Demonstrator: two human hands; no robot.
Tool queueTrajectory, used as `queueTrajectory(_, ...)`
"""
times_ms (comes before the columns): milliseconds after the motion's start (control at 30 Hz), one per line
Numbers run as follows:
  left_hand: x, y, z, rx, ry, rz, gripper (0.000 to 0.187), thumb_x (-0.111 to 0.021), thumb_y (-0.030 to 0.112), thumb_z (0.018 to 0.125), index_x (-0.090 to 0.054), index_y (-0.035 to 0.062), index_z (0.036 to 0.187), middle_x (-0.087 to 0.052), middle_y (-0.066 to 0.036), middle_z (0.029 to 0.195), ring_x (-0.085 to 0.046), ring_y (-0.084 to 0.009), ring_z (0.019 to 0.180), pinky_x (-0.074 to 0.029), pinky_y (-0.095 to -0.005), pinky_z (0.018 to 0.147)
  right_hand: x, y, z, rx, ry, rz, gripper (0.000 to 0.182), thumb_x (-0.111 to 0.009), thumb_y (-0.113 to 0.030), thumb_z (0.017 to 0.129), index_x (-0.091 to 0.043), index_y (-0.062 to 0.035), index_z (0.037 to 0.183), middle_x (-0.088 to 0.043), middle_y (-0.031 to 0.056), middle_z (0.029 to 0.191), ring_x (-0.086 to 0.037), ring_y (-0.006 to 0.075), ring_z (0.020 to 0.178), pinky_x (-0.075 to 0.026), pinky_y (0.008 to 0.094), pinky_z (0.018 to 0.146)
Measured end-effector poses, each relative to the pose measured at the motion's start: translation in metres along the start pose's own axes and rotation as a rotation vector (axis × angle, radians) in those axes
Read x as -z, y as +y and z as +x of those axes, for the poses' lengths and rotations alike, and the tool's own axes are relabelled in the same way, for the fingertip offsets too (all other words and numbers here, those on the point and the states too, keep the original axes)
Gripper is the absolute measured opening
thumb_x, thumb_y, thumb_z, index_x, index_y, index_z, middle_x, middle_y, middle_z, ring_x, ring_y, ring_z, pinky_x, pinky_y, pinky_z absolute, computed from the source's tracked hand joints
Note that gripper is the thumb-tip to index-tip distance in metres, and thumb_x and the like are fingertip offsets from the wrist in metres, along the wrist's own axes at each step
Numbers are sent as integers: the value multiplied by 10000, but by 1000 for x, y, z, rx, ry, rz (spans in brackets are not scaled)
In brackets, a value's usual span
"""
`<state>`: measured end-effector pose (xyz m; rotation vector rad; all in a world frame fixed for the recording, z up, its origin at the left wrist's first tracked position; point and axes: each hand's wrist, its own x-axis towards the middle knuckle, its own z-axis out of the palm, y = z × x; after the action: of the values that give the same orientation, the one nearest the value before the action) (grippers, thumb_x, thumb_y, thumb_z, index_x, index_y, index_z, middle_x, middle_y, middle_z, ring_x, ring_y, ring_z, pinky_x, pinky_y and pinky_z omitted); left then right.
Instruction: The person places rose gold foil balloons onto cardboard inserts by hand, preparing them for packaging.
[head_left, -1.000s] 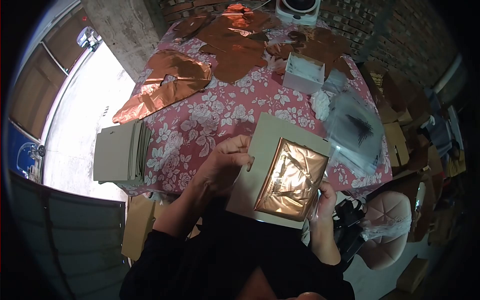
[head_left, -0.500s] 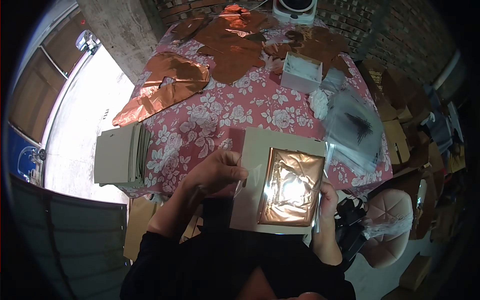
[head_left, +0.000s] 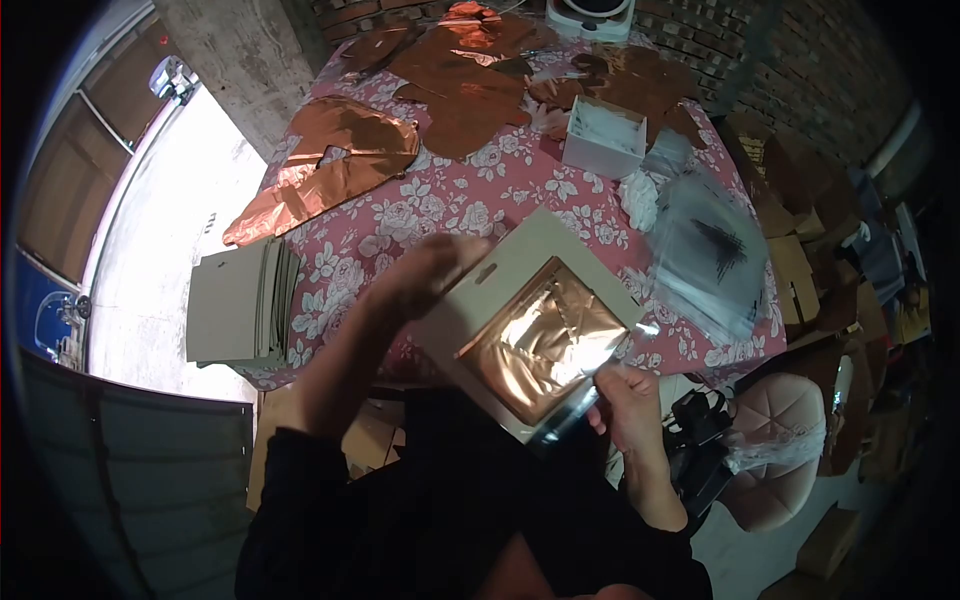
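A flat grey cardboard card [head_left: 540,238] with a hang slot, tilted in front of me, bears a folded copper-coloured foil balloon [head_left: 545,345]. Clear plastic shows along its right and lower edges, so the pieces form a packet. At the upper left edge, beside the slot, my left hand [head_left: 435,270] is closed on the packet, blurred, with its fingertips partly hidden. Thumb on top, my right hand [head_left: 632,400] pinches the packet's lower right edge, where the plastic glints.
Grey cards [head_left: 235,305] are stacked at the table's left edge. Copper foil balloons [head_left: 340,165] lie across the floral tablecloth [head_left: 400,215]. At the right are a white box [head_left: 604,145], crumpled white material [head_left: 638,200] and clear plastic bags [head_left: 705,255]. A padded chair [head_left: 780,440] stands at lower right.
The packet has turned from nearly upright to a slant, its top edge now toward the upper left. My left hand has moved up; my right hand's thumb now shows on the packet's front.
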<state>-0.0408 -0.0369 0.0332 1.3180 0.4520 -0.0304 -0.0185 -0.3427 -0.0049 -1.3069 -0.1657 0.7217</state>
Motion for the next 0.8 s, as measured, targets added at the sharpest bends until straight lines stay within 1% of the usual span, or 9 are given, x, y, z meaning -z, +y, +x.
queueTrajectory(67,27,4,37,-859,-428,1183,306,-576,277,934,-599,14,1088,-613,-28,914,-578,-99,840,-459,-269,710,-3,4,-1,-104,-11,-87,335,-487,-198,979,-643,-6,752,-662,108,659,-512,90,409,-355,196,339)
queueTrajectory(100,30,-1,50,-858,-433,1182,306,-576,277,934,-599,14,1088,-613,-28,914,-578,-99,840,-459,-269,710,-7,5,-1,-144,-2,-139,356,-475,-211,983,-632,-12,733,-658,115,645,-515,97,401,-357,201,332)
queueTrajectory(167,30,-7,67,-74,-349,81,253,-600,254,902,-608,9,966,-594,-35,800,-536,-165,702,-462,-284,654,-11,12,1,-176,-24,-86,346,-466,-213,989,-632,-7,765,-660,119,654,-530,105,410,-370,204,335)
queueTrajectory(200,22,3,62,-88,-288,196,275,-664,229,842,-601,-10,962,-602,-79,806,-551,-272,710,-468,-356,660,-13,15,2,-205,-50,-35,339,-457,-215,994,-632,-1,798,-661,122,664,-544,113,420,-383,206,337)
queueTrajectory(233,17,-1,62,-84,-292,199,275,-664,229,842,-601,-10,962,-602,-79,806,-551,-272,710,-468,-356,660,-17,17,2,-206,-46,-30,339,-457,-215,994,-632,-1,798,-661,122,664,-544,113,420,-383,206,337)
queueTrajectory(300,3,-17,55,-1165,29,1092,363,-711,185,777,-585,-32,1038,-621,-119,854,-577,-341,763,-482,-384,719,-21,21,1,-253,-47,75,306,-452,-210,998,-626,12,881,-669,130,697,-573,132,438,-417,219,344)
queueTrajectory(333,-12,-3,30,-838,-116,1259,480,-731,191,754,-562,-29,1146,-624,-149,1037,-585,-359,985,-464,-430,873,-18,27,2,-271,-69,91,286,-453,-206,1000,-614,21,934,-676,135,728,-594,143,455,-445,231,354)
queueTrajectory(467,-69,-33,-39,-970,-156,1260,673,-781,223,664,-510,-12,1233,-460,-233,1281,-363,-425,1288,-272,-572,1059,-17,34,0,-302,-73,87,287,-447,-205,1001,-616,17,935,-678,134,722,-599,146,461,-449,226,362)
queueTrajectory(800,-77,-58,-45,-897,-238,1322,747,-787,207,669,-456,-8,1303,-426,-248,1321,-298,-454,1338,-205,-637,1084,-10,65,6,-293,-248,202,302,-429,-214,1009,-638,3,991,-692,150,752,-586,121,483,-430,225,403)
